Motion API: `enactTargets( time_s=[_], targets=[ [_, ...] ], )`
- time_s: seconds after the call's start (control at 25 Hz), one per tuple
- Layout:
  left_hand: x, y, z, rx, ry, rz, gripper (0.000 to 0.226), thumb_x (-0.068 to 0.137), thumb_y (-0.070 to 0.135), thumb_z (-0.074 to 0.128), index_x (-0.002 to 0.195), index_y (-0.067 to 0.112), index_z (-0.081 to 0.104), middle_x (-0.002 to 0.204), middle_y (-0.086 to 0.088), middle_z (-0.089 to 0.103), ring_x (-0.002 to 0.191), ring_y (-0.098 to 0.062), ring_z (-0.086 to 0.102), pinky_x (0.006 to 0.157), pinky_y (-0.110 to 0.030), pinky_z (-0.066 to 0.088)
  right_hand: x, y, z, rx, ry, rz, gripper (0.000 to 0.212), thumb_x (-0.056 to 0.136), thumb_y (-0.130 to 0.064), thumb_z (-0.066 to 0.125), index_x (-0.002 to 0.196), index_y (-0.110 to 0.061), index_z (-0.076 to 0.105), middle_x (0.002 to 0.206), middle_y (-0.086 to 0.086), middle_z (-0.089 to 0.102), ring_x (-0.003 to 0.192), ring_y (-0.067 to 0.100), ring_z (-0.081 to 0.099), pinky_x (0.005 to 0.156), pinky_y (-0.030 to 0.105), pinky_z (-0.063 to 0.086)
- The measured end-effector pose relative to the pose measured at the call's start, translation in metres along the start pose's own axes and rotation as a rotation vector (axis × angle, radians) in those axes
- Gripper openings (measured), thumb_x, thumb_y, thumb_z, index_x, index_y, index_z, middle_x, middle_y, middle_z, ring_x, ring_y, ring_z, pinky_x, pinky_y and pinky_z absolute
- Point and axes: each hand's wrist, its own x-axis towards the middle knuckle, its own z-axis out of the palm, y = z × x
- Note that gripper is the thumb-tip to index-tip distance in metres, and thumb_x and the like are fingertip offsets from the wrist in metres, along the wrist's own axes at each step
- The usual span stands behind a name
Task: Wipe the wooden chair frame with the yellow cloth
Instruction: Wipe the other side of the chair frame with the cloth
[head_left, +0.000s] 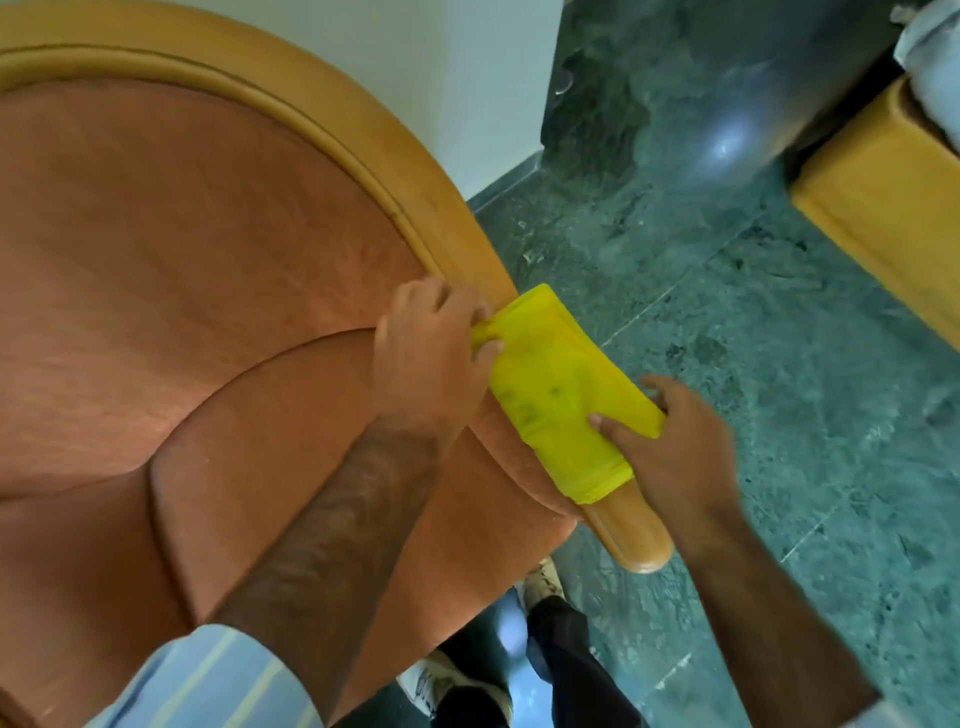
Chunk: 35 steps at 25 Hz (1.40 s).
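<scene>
The wooden chair frame (322, 111) curves over the orange upholstered back and runs down to a rounded arm end (636, 540). A yellow cloth (558, 387), marked with dark smudges, is draped over the wooden arm. My left hand (434, 353) pinches the cloth's upper left edge against the frame. On the outer side of the arm, my right hand (670, 441) grips the cloth's lower right edge, thumb on top. The wood under the cloth is hidden.
The orange seat cushion (291, 467) fills the lower left. Green marble floor (727, 312) spreads to the right, with another wooden furniture piece (883, 208) at the upper right. My shoes (543, 577) stand just below the arm end. A white wall (415, 67) is behind the chair.
</scene>
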Motion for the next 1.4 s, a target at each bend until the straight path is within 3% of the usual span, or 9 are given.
enactTargets(
  time_s=[0.08,0.12,0.2,0.32,0.64,0.8,1.04,1.24,1.4],
  targets=[
    [0.020,-0.010,-0.003,0.173,0.094,0.150,0.058,0.090,0.047,0.072,0.130,0.006,0.065,0.141,-0.020,0.061,0.140,-0.042,0.049,0.115,-0.058,0.040,0.003,-0.004,0.018,-0.106,0.060,-0.206,0.084,0.090,-0.062,0.064,0.154,-0.015,0.035,0.158,0.012,0.044,0.151,0.030,0.036,0.119,0.042,0.038],
    [0.036,-0.018,-0.008,0.256,0.133,0.219,0.068,0.097,0.055,0.060,0.142,0.004,0.057,0.154,-0.022,0.053,0.150,-0.042,0.040,0.123,-0.059,0.031,0.003,-0.010,0.028,-0.151,0.080,-0.327,0.086,0.094,-0.065,0.055,0.158,-0.016,0.027,0.165,0.012,0.033,0.157,0.030,0.024,0.125,0.044,0.028],
    [0.069,-0.035,-0.020,0.427,0.105,0.303,0.082,0.105,0.065,0.034,0.157,0.002,0.038,0.169,-0.018,0.034,0.160,-0.037,0.024,0.129,-0.059,0.017,0.003,-0.020,0.053,-0.274,0.066,-0.477,0.087,0.098,-0.066,0.045,0.163,-0.015,0.019,0.172,0.014,0.019,0.161,0.031,0.011,0.128,0.050,0.022],
    [0.099,-0.058,-0.031,0.618,-0.085,0.384,0.091,0.102,0.071,0.009,0.164,0.004,0.018,0.176,-0.014,0.016,0.164,-0.031,0.011,0.131,-0.059,0.007,0.009,-0.033,0.083,-0.433,0.030,-0.495,0.085,0.101,-0.064,0.038,0.164,-0.012,0.014,0.173,0.018,0.013,0.160,0.033,0.017,0.123,0.054,0.031],
    [0.101,-0.061,-0.026,0.608,-0.066,0.411,0.096,0.099,0.074,0.006,0.165,0.004,0.016,0.176,-0.013,0.015,0.164,-0.031,0.009,0.131,-0.060,0.007,0.051,-0.075,0.097,-0.353,0.080,-0.635,0.080,0.104,-0.058,0.039,0.162,-0.007,0.019,0.169,0.024,0.020,0.157,0.038,0.025,0.123,0.050,0.034],
    [0.101,-0.061,-0.026,0.636,-0.062,0.421,0.100,0.097,0.077,0.006,0.165,0.004,0.012,0.177,-0.013,0.012,0.164,-0.030,0.006,0.131,-0.060,0.005,0.009,-0.005,0.076,-0.491,0.014,-0.621,0.075,0.106,-0.056,0.032,0.164,-0.012,0.015,0.170,0.022,0.020,0.155,0.037,0.028,0.122,0.049,0.037],
    [0.098,-0.062,-0.026,0.653,-0.053,0.418,0.101,0.097,0.078,0.010,0.165,0.003,0.010,0.177,-0.014,0.011,0.164,-0.031,0.005,0.131,-0.060,0.005,-0.063,0.099,0.042,-0.578,-0.050,-0.557,0.077,0.101,-0.051,0.039,0.164,-0.015,0.015,0.173,0.017,0.013,0.158,0.038,0.020,0.119,0.054,0.037],
    [0.099,-0.062,-0.025,0.642,-0.068,0.414,0.103,0.096,0.079,0.010,0.165,0.003,0.010,0.177,-0.013,0.010,0.164,-0.030,0.005,0.131,-0.061,0.005,-0.042,0.051,0.063,-0.669,-0.058,-0.578,0.072,0.105,-0.049,0.033,0.164,-0.015,0.011,0.171,0.025,0.014,0.158,0.042,0.018,0.119,0.058,0.037],
    [0.099,-0.057,-0.024,0.608,-0.066,0.376,0.104,0.094,0.080,0.010,0.165,0.003,0.013,0.177,-0.013,0.011,0.164,-0.030,0.005,0.130,-0.061,0.004,0.006,-0.026,0.090,-0.528,0.042,-0.553,0.067,0.108,-0.048,0.031,0.164,-0.014,0.014,0.170,0.026,0.017,0.157,0.043,0.022,0.120,0.056,0.035]
  ],
)
